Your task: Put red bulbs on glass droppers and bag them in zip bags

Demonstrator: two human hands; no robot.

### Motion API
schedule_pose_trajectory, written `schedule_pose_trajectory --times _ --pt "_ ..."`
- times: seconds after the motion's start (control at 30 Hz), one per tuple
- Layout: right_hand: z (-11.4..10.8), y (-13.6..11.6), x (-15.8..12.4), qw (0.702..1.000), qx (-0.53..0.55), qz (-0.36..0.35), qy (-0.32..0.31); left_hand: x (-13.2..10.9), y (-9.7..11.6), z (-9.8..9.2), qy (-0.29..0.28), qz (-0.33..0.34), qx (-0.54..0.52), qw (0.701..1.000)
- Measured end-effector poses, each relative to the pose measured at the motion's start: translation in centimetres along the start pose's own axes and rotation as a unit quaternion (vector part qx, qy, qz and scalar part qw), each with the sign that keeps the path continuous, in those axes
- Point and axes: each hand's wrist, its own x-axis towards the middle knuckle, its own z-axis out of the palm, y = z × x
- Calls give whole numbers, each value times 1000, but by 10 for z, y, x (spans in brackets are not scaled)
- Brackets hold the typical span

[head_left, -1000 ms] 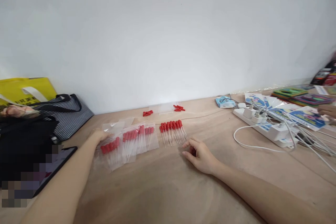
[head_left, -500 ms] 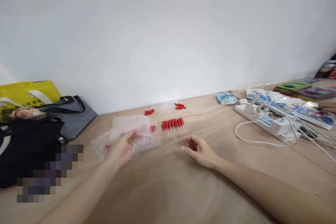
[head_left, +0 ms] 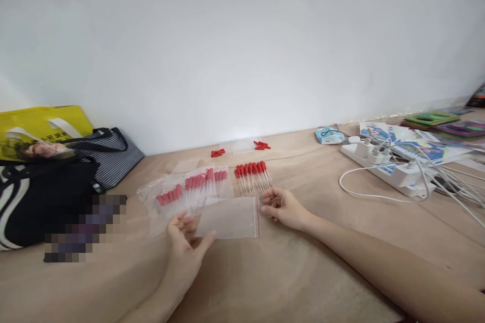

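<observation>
A clear zip bag (head_left: 229, 218) with a red line along its right end lies flat on the table, with no contents visible. My left hand (head_left: 185, 242) is at the bag's left end, thumb and fingers spread apart. Just beyond the red-lined end rests my right hand (head_left: 286, 209), its fingers loosely curled and a gap between thumb and forefinger. Behind the bag, a row of red-bulbed droppers (head_left: 253, 176) lies side by side. More droppers (head_left: 195, 181) are inside overlapping clear bags (head_left: 155, 217) to the left.
Loose red bulbs (head_left: 217, 153) and another pile of red bulbs (head_left: 261, 145) lie near the wall, beside a clear bag (head_left: 242, 146). Dark and yellow bags (head_left: 81, 121) stand left. At right are a white power strip (head_left: 392, 176), cables, a blue packet (head_left: 329, 135) and printed sheets.
My left hand has come down and toward me from above the dropper bags; the clear bag it carried now lies flat between my hands. My right hand has barely moved.
</observation>
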Motion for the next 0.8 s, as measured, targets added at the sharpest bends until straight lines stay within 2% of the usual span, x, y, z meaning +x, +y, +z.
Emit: schedule_pose_trajectory --times 0.03,0.07,0.1,0.13,0.2,0.23,0.3,0.33,0.43,0.6,0.7,0.8 --pt "-1 1 0 999 -45 -21 -1 0 -3 -7 19 62 69 995" --pt "-2 1 -1 995 -91 -48 -1 1 -3 -12 4 129 126 984" --pt "-3 0 -2 988 -133 -79 -2 3 -1 -16 -45 195 169 965" --pt "-4 -1 -3 979 -169 -112 -5 6 3 -17 -121 258 198 938" --pt "-9 -3 -4 960 -216 -174 -21 16 14 -14 -278 368 221 859" --pt "-11 -3 -5 952 -229 -200 -35 22 19 -10 -344 400 235 816" --pt "-16 -4 -6 939 -241 -238 -66 34 28 0 -457 417 262 741" --pt "-18 -5 -6 933 -244 -253 -79 37 30 5 -493 409 267 720" --pt "-22 -4 -7 919 -252 -281 -111 40 31 17 -539 366 272 708" --pt "-22 -7 -9 901 -275 -302 -144 32 29 18 -553 308 259 730" --pt "-22 -9 -9 889 -288 -320 -156 32 29 16 -555 299 239 738" --pt "-23 -11 -9 873 -296 -349 -172 32 28 17 -556 304 246 734"
